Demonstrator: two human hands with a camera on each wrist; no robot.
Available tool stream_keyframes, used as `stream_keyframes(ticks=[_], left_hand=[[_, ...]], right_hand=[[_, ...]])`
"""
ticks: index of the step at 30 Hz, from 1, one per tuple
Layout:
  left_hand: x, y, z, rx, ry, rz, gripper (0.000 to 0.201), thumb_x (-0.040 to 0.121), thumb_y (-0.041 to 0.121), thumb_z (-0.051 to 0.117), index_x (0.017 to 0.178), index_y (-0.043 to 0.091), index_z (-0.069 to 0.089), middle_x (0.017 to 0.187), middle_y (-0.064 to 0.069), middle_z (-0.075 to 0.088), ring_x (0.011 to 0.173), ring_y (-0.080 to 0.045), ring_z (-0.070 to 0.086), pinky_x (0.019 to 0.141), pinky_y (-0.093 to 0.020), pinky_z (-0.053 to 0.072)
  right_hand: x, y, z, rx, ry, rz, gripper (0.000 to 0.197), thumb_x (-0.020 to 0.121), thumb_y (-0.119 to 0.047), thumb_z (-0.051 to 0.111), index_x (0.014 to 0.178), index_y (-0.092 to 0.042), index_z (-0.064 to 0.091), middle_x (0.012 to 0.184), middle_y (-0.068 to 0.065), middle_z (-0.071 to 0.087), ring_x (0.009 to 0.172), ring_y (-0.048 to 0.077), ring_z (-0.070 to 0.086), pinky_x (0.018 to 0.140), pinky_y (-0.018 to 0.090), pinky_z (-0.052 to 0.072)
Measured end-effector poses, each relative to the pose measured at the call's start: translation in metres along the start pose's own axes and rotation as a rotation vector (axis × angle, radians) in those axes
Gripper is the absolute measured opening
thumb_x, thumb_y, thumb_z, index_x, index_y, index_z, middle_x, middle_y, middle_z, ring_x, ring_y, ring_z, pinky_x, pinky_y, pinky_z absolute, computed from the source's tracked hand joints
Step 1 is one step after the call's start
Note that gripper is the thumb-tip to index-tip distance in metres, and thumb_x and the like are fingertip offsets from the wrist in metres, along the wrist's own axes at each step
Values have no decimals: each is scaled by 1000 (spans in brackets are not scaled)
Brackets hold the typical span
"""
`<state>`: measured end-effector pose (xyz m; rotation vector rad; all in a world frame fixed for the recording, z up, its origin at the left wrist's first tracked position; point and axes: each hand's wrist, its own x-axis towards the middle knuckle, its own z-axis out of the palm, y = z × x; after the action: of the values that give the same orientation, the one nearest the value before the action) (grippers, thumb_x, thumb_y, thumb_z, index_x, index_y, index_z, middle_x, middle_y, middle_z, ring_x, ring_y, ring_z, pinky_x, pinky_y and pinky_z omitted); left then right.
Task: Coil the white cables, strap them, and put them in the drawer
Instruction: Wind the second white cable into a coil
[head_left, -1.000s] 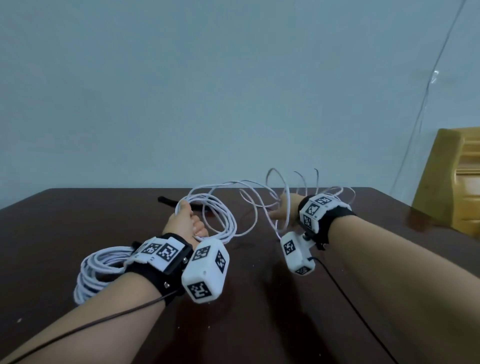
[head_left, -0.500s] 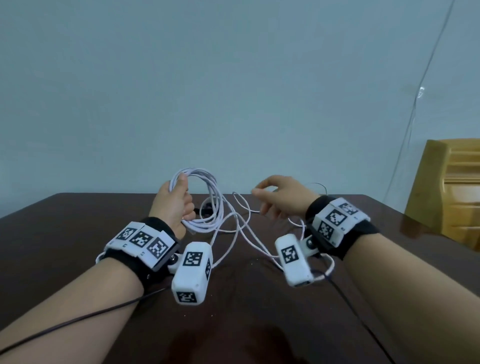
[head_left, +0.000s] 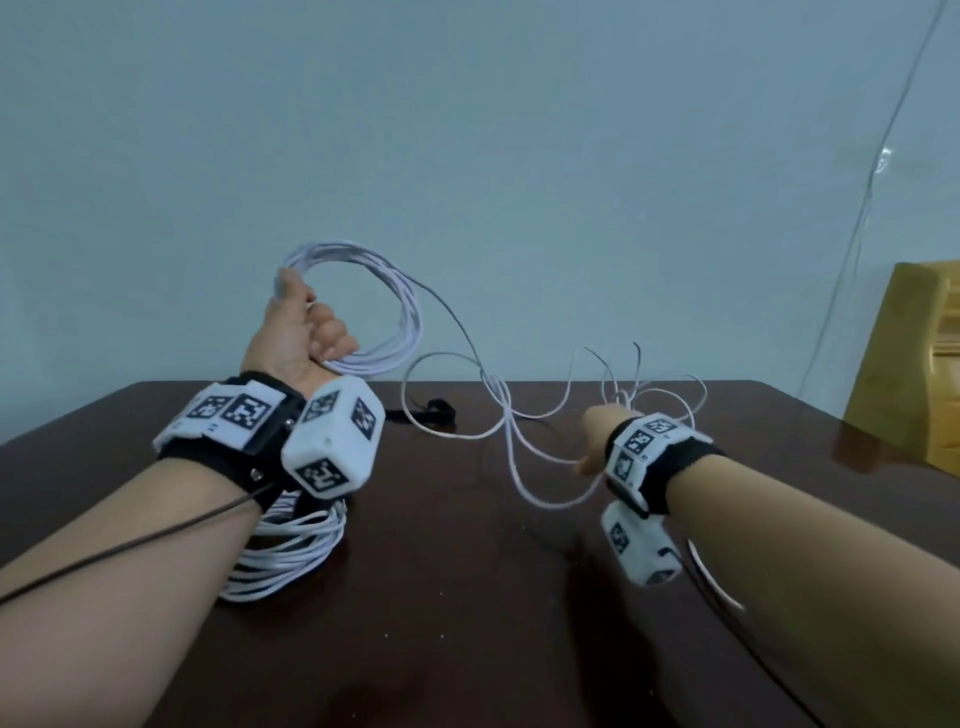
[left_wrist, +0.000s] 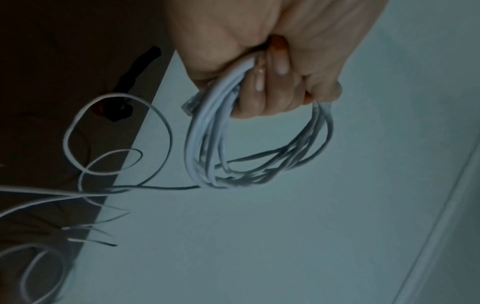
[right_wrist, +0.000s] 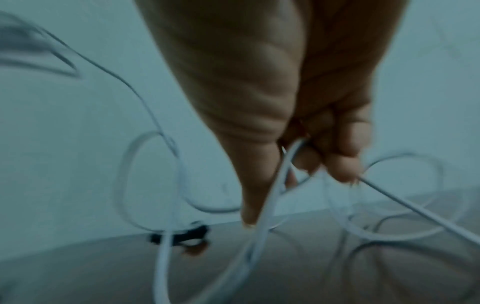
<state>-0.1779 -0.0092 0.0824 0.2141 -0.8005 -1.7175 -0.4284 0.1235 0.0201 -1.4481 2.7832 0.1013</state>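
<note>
My left hand (head_left: 304, 340) is raised above the dark table (head_left: 467, 597) and grips a coil of white cable (head_left: 384, 312) with several loops; the left wrist view shows its fingers (left_wrist: 272, 88) curled round that coil (left_wrist: 207, 144). Loose cable (head_left: 498, 415) trails from the coil down to my right hand (head_left: 597, 441), which sits low over the table and pinches the strand (right_wrist: 272, 189) between thumb and curled fingers. More slack loops (head_left: 654, 400) lie beyond the right hand. A second, finished white coil (head_left: 291, 551) lies on the table under my left wrist.
A black strap (head_left: 431, 410) lies on the table near its far edge, between the hands. A yellow wooden piece of furniture (head_left: 914, 374) stands at the right beyond the table. A pale wall rises behind.
My left hand has lifted the coil higher and to the left. My right hand has dropped and moved right along the loose cable, pulling slack out between the hands.
</note>
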Motion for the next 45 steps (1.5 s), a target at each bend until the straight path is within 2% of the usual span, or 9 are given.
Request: stream_keyframes(ticks=[5, 9, 14, 20, 27, 30, 34, 42, 45], left_hand=[[3, -10, -8, -74, 69, -19, 35, 97, 44, 43, 73, 19, 38, 38, 9, 24, 27, -4, 20, 30, -15, 19], [0, -42, -5, -94, 81, -86, 35, 98, 43, 41, 72, 19, 38, 36, 8, 24, 25, -5, 20, 29, -15, 18], [3, -67, -3, -221, 72, -151, 37, 97, 44, 44, 70, 18, 39, 37, 6, 24, 26, -5, 21, 29, -15, 20], [17, -76, 10, -318, 33, -153, 38, 97, 44, 44, 69, 18, 38, 38, 7, 23, 26, -5, 22, 29, -15, 20], [23, -82, 20, -422, -20, -185, 39, 96, 44, 43, 67, 18, 39, 37, 5, 23, 26, -6, 21, 31, -15, 19], [24, -90, 10, -393, -27, -194, 38, 96, 44, 43, 69, 18, 40, 39, 6, 23, 26, -6, 22, 31, -15, 21], [35, -96, -6, -322, 29, -117, 37, 97, 42, 44, 69, 19, 40, 39, 7, 23, 28, -5, 22, 30, -15, 21], [59, -90, -40, 253, 164, 200, 28, 100, 35, 42, 76, 21, 39, 46, 9, 27, 37, -5, 19, 36, -17, 18], [59, -87, -39, 204, 126, 130, 30, 101, 35, 41, 75, 20, 40, 46, 8, 26, 36, -5, 18, 35, -17, 18]], right_hand=[[15, 36, -29, 72, 213, 73, 69, 82, -31, 68, 135, -7, 31, 139, 14, 42, 114, 34, 54, 89, 42, 48], [26, 20, -18, -13, -8, 28, 73, 80, -65, 53, 129, -11, 48, 131, 9, 56, 115, 28, 57, 97, 42, 47], [19, -16, -16, 119, 106, -37, 49, 83, -57, 51, 128, -36, 51, 133, -5, 54, 135, 28, 34, 113, 53, 16], [25, -47, -14, 628, 392, -29, 48, 80, -40, 66, 122, -20, 55, 116, 2, 62, 111, 23, 55, 92, 32, 44], [42, -76, 9, 1425, 326, 31, 61, 79, -12, 68, 131, -15, 36, 97, 7, 54, 67, 24, 64, 62, 34, 57], [59, -77, 23, 1216, 394, 17, 44, 77, -27, 68, 118, -21, 53, 106, 12, 62, 84, 29, 66, 81, 45, 56], [61, -66, 30, 1268, 466, -8, 9, 86, -20, 62, 77, -18, 62, 74, 3, 64, 62, 17, 59, 71, 37, 56], [60, -43, 6, 1454, 629, -105, 14, 91, -20, 58, 78, -26, 63, 60, -3, 51, 52, 10, 45, 56, 25, 41], [62, -39, 7, 1228, 708, -141, 15, 92, -28, 55, 93, -27, 70, 80, -6, 61, 77, 8, 54, 71, 24, 42]])
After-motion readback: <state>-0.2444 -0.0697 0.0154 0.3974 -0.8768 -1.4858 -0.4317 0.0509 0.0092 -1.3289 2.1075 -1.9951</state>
